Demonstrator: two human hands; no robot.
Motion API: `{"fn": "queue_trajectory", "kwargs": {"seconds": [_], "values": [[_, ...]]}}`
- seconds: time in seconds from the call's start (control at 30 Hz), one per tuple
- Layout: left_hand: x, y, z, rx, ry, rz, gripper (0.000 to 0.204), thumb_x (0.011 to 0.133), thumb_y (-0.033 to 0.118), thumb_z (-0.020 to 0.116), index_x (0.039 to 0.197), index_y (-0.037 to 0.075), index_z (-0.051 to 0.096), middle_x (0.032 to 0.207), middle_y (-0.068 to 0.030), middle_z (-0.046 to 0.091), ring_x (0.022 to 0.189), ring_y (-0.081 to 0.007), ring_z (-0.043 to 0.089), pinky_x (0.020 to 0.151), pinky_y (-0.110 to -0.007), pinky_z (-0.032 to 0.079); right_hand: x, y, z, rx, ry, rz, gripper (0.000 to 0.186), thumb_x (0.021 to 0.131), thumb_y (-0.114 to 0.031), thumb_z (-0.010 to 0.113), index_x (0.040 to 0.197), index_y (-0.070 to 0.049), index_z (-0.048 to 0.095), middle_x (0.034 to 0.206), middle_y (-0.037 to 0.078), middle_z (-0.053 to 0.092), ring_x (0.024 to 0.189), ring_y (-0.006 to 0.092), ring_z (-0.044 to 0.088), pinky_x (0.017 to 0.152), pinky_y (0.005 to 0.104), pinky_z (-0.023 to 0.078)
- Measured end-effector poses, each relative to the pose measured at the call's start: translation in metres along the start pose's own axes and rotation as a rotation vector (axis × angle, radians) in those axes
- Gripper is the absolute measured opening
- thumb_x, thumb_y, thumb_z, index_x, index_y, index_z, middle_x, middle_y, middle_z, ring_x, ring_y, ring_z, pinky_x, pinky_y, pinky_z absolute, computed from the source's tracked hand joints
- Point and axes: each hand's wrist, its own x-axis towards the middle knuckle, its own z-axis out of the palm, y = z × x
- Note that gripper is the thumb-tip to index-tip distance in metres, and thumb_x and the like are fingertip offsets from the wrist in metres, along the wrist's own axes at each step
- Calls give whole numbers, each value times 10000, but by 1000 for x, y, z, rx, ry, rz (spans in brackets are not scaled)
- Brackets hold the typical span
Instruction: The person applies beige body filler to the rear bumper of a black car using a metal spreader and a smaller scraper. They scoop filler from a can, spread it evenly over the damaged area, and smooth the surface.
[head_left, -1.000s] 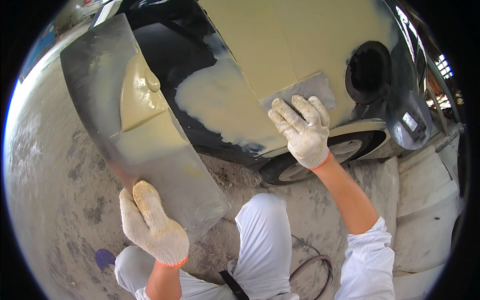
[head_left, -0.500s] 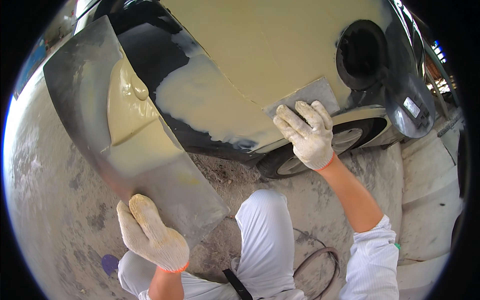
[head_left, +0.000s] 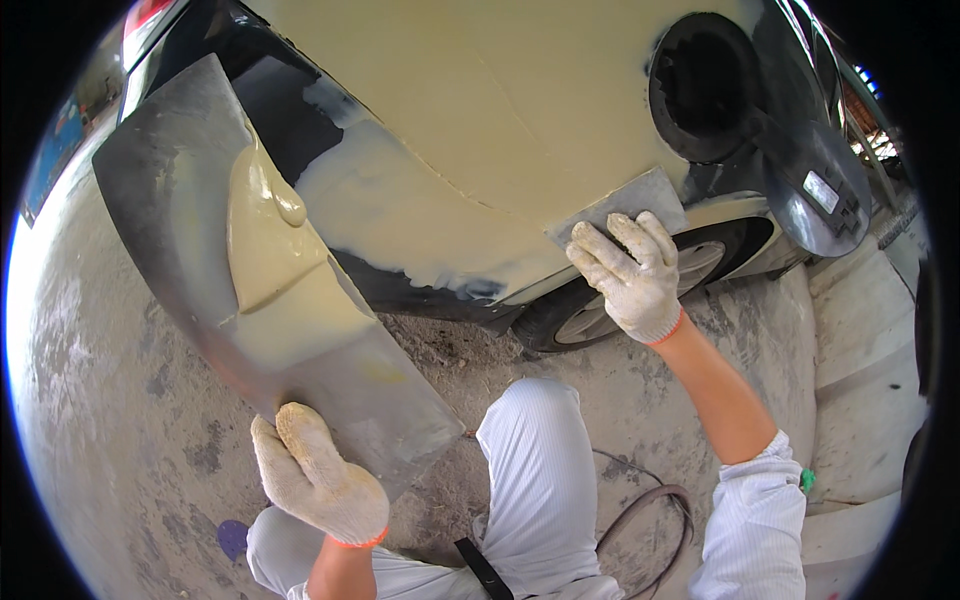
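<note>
My left hand [head_left: 325, 480], in a white knit glove, grips the lower end of a large grey mixing board [head_left: 350, 400]. A thick mound of cream body filler [head_left: 275, 250] lies on the board's upper part. My right hand [head_left: 635, 270], also gloved, holds a flat grey metal spreader [head_left: 625, 200] against the car's rear side panel [head_left: 500, 120], just above the wheel arch. The panel is coated with cream filler, and black paint shows at its lower left. My right fingers lie along the spreader; the thumb is hidden.
The black fuel-filler recess [head_left: 703, 88] has its flap [head_left: 820, 205] swung out at the right. A car wheel [head_left: 640, 290] is below the spreader. A brown hose [head_left: 685, 510] lies on the dusty concrete floor [head_left: 140, 400], beside my knee [head_left: 540, 430].
The right hand and spreader have shifted slightly right and down. The car panel sits a little higher and further left in view. Both hands keep their holds.
</note>
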Motion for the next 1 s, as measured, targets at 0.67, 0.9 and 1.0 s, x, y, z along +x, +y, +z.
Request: {"fn": "queue_trajectory", "kwargs": {"seconds": [0.67,0.9,1.0], "values": [[-13,4,4,-55,-205,9,214,1129,158,600,1051,-34,653,829,-66,663,728,-134,576,662,-323,500,63,-103,-64,249,163,412,389,797,-4,795,1178,-81,818,1286,117,800,1138,310,711,1039,443,539],[-11,-1,-10,39,-333,107,161,1093,135,667,1110,-24,690,789,-153,721,644,-252,694,634,-370,547,129,-158,-78,579,79,525,468,810,47,802,1271,-28,771,1318,204,780,1169,406,707,1034,487,562],[-11,-3,-13,41,-368,111,162,1083,142,682,1113,-17,691,756,-161,708,613,-308,696,612,-378,544,153,-161,-81,603,70,490,449,819,25,800,1264,-34,779,1311,200,783,1173,404,706,1037,482,560]]}}
